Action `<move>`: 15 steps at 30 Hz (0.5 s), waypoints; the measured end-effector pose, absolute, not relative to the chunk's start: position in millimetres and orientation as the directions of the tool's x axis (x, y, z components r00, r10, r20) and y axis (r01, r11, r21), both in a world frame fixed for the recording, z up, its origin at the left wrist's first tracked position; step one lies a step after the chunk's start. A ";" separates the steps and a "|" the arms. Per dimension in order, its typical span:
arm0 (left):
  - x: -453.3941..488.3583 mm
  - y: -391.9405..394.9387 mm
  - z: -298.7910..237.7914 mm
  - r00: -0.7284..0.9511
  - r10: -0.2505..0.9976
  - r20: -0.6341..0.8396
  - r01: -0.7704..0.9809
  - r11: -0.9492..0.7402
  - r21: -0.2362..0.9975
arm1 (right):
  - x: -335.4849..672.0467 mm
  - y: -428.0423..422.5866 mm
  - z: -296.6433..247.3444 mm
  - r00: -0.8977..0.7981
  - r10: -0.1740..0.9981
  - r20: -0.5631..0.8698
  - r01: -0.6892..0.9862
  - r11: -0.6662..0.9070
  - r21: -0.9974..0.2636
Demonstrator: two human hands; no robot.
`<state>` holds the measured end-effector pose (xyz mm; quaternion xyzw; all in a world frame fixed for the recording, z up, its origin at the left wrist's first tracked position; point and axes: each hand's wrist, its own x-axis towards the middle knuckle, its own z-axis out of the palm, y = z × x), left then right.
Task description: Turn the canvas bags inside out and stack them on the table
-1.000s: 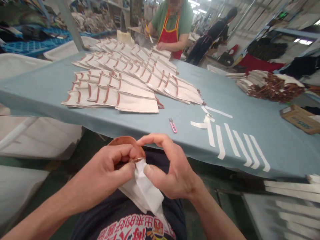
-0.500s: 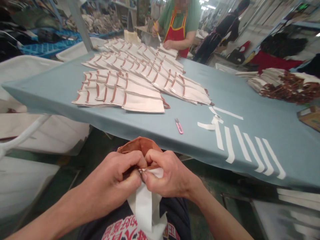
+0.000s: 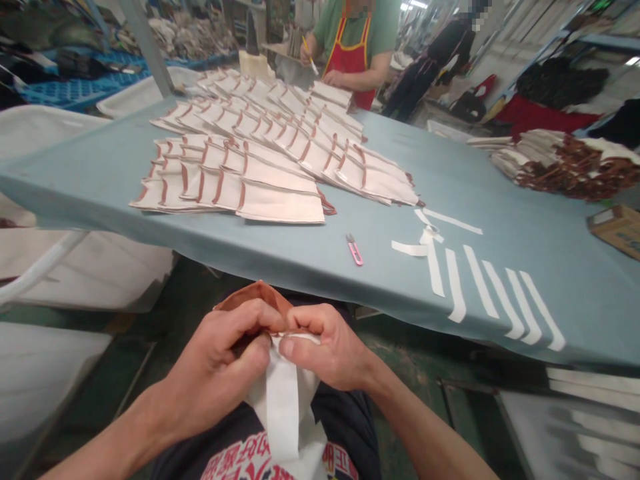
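Note:
Over my lap, my left hand (image 3: 235,353) and my right hand (image 3: 325,343) meet, both pinching a cream fabric piece with a brown edge (image 3: 307,413). Its brown part (image 3: 255,293) sticks up behind my fingers. A white strip (image 3: 283,407) hangs down the front of the piece, its upper end under my thumbs. Exactly how the strip joins the edge is hidden by my fingers. On the table beyond lie pink thread snips (image 3: 354,250), touched by neither hand.
The blue-green table (image 3: 280,250) carries overlapping cream pieces with brown trim (image 3: 280,197). White strips (image 3: 480,280) lie at the right, near a brown-and-cream stack (image 3: 565,163) and a cardboard box (image 3: 617,227). Across the table stands a co-worker in a red apron (image 3: 350,50). White bins (image 3: 115,267) stand at the left.
My hands have shifted slightly left with the fabric piece. The thumbs now lie flatter over its edge, and more of the white strip shows below them. The view has turned slightly.

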<state>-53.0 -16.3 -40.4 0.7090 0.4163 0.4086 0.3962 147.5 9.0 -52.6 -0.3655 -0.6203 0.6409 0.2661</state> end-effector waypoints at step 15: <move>-58.2 -6.1 -62.1 0.491 0.639 0.592 0.178 -0.739 0.650 | 144.5 -9.9 -75.8 -0.583 0.773 -0.250 -0.167 -0.415 -0.894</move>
